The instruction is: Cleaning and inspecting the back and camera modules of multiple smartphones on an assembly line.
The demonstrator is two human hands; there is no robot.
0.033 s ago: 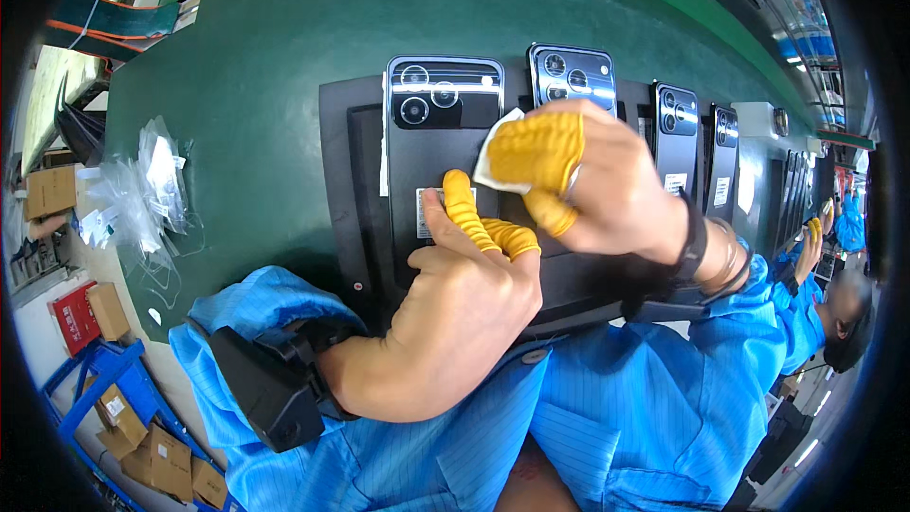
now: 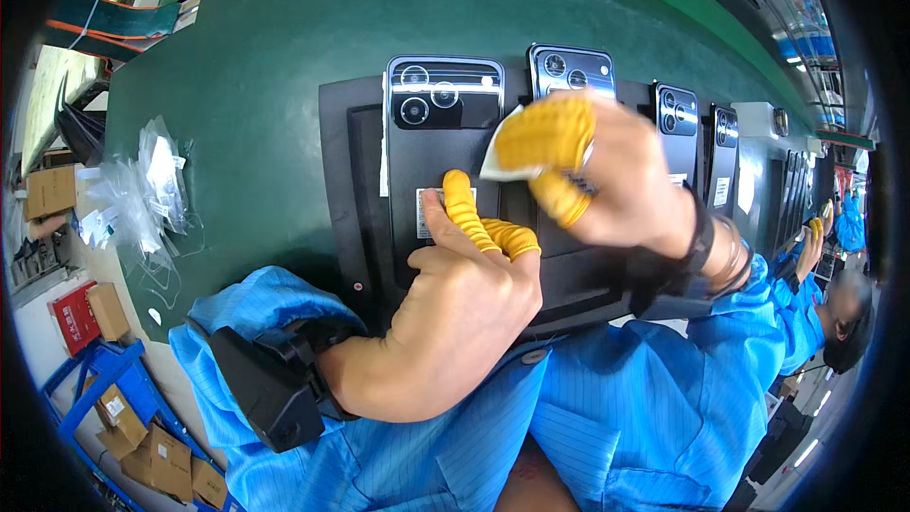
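A dark smartphone (image 2: pixel 445 156) lies back up on a black tray (image 2: pixel 339 133), its camera lenses at the far end. My left hand (image 2: pixel 450 299), with yellow finger cots, presses thumb and index finger onto the phone beside its white label (image 2: pixel 422 213); the other fingers are curled. My right hand (image 2: pixel 607 171), also in yellow cots and blurred by motion, pinches a white wipe (image 2: pixel 500 154) just right of this phone. It hides most of a second smartphone (image 2: pixel 590 66).
Two more smartphones (image 2: pixel 676 104) (image 2: pixel 724 128) lie further right in a row on the green table (image 2: pixel 284 47). Crumpled clear plastic (image 2: pixel 142 185) sits at the left. Cardboard boxes (image 2: pixel 156 460) stand on a blue rack lower left. A co-worker in blue (image 2: pixel 806 318) is at the right.
My right hand has shifted a little to the right with the wipe, off the first phone's edge. My left hand stays in place on the phone.
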